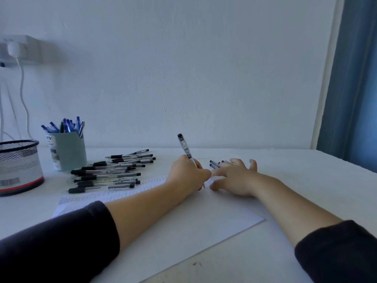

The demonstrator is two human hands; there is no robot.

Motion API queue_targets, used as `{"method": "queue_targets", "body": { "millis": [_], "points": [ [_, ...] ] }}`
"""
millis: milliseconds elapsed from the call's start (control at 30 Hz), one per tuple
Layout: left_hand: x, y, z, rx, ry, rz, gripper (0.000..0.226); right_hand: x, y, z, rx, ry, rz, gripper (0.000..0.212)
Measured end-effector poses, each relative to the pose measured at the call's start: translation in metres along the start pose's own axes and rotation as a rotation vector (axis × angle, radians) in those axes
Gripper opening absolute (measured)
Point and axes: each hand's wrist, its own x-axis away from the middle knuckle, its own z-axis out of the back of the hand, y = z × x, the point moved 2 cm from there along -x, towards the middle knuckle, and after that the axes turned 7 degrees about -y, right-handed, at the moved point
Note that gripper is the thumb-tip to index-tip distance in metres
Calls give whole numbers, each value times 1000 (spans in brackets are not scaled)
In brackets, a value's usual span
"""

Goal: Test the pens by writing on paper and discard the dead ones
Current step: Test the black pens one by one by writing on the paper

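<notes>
My left hand grips a clear pen with a black cap end, its tip down on the white sheet of paper. Rows of small written marks run along the sheet's far edge. My right hand lies flat on the paper's far right corner with fingers spread. Just behind it lie a few black-tipped pens. A pile of several clear pens with black grips lies left of the paper.
A pale green cup with blue pens stands at the back left. A black mesh basket sits at the far left edge. A wall socket with a white cable hangs above. A blue curtain is at the right.
</notes>
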Motion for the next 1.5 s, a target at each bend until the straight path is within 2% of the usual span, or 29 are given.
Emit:
{"method": "queue_targets", "body": {
  "millis": [167,567,1500],
  "points": [
    [0,1,0,-27,-3,7,15,0,-1,0,11,-2,-1,40],
    [0,0,0,0,18,-1,6,0,0,0,8,-4,-6,41],
    [6,3,0,-40,-1,-31,19,-1,1,-1,-5,-4,11,37]
  ]
}}
